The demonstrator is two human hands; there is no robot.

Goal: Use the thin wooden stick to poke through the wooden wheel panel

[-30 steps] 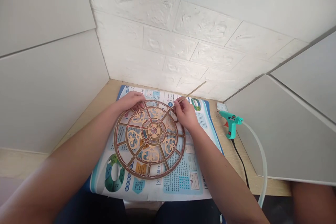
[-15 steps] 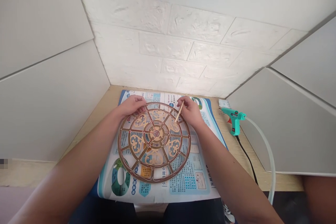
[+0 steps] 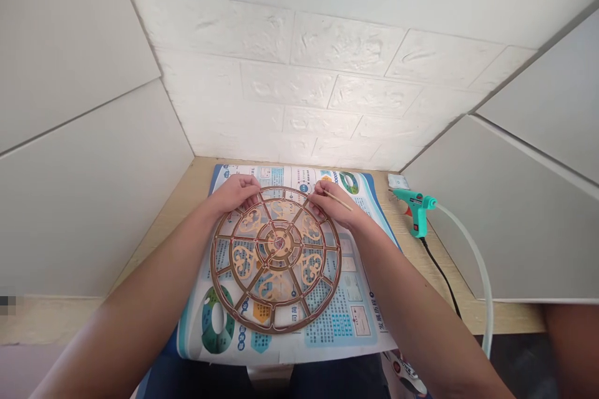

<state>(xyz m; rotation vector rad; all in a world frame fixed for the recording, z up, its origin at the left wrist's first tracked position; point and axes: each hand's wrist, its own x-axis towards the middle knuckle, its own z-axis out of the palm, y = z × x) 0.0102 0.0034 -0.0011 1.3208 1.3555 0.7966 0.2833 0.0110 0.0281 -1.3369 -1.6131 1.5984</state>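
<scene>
At the far edge of the round, brown openwork wooden disc [image 3: 276, 313], left hand [image 3: 236, 192] pinches its rim. Right hand [image 3: 330, 201] has fingers curled narrow at the far-right rim, a thin tan stick [image 3: 339, 200] between them. Disc lies on a blue-and-white printed sheet [image 3: 281, 349] covering most of the pale wood bench [image 3: 161, 218]. White brick-patterned wall [image 3: 313, 87] borders the far edge. Teal glue gun [image 3: 418, 212] near the far right corner; side panels flank the bench.

White brick-patterned wall [image 3: 346, 43] between pale side panels [image 3: 60, 206], behind light wooden tabletop [image 3: 186, 193].
</scene>
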